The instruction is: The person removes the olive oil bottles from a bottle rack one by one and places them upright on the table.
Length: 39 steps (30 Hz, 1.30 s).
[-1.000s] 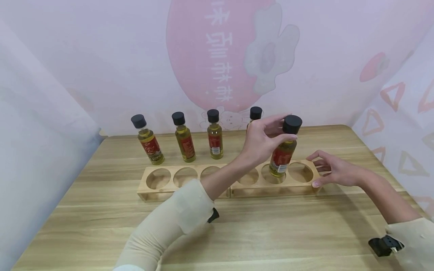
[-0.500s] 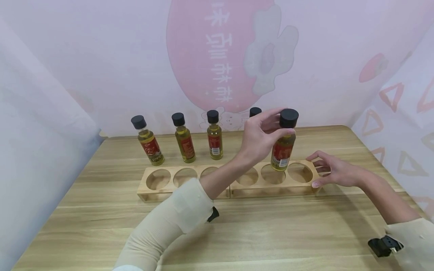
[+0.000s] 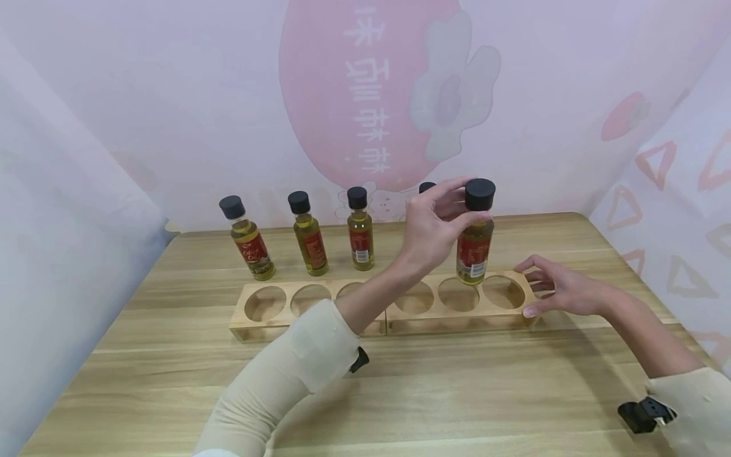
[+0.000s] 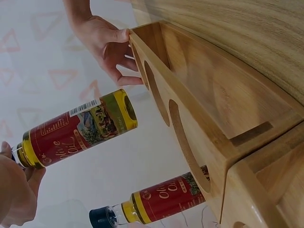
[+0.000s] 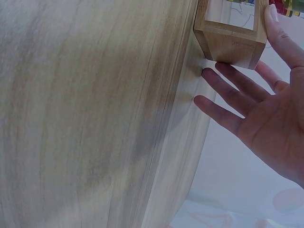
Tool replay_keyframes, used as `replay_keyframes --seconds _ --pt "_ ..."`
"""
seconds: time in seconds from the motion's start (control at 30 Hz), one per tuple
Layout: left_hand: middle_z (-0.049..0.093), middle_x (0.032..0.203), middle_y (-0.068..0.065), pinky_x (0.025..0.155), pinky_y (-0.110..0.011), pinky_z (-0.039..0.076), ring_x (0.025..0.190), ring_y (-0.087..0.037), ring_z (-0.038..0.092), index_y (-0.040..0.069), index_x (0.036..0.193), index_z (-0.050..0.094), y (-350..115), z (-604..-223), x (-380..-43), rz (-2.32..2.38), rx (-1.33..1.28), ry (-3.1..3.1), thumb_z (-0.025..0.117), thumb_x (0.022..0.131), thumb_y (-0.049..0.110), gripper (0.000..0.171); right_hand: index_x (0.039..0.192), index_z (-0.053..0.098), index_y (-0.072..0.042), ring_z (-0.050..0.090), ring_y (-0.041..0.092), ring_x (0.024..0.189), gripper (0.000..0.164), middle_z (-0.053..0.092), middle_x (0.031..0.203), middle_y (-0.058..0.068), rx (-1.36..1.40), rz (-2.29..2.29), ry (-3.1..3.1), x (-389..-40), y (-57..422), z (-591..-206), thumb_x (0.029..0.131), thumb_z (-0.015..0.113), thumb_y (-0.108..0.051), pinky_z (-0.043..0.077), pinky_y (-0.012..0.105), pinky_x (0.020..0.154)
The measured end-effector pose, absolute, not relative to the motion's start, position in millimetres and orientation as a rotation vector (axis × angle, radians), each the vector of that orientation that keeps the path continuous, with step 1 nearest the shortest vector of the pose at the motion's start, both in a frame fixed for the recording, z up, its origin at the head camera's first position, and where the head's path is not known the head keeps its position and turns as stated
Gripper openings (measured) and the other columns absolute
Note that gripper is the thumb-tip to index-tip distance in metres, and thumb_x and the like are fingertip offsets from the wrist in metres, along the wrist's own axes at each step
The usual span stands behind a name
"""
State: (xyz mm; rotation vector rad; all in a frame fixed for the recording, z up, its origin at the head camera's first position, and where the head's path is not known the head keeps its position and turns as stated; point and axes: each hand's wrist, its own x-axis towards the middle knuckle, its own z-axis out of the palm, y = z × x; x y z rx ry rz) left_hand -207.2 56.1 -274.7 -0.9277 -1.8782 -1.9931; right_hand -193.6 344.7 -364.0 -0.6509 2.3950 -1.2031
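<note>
My left hand (image 3: 429, 231) pinches an olive oil bottle (image 3: 474, 254) near its black cap. The bottle is nearly upright, red-labelled, and its base is lifted above the round holes of a wooden rack (image 3: 377, 327). From the left wrist, that bottle (image 4: 80, 130) shows whole, its base apart from the rack's top. My right hand (image 3: 562, 289) grips the rack's right end between thumb and forefinger. In the right wrist view the thumb lies on one edge of the rack (image 5: 230, 45), and the other fingers of the right hand (image 5: 266, 102) spread out below its end.
Behind the rack stand an olive oil bottle (image 3: 253, 247) at far left, two more like it, and one mostly hidden by my left hand. The rack is two wooden units end to end. A patterned cloth (image 3: 228, 95) hangs behind the wooden table (image 3: 428, 406).
My left hand has raised the olive oil bottle out of a hole in the rack, drifting slightly left and straightening it. The right hand keeps its place on the rack.
</note>
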Motion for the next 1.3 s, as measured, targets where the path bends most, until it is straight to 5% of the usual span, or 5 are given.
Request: replay_keyframes --seconds 1.3 --pt "0.076 0.111 -0.021 0.084 -0.017 0.059 0.097 -0.026 0.077 -0.004 0.127 0.065 81 -303 -248 -1.764 -0.779 -1.997 0.084 0.083 -0.004 0.048 0.139 0.033 0.011 0.049 0.063 0.129 0.072 0.049 0.141 0.044 -0.639 -1.187 2.399 -196 343 -365 0.089 0.082 -0.006 0.049 0.067 0.102"
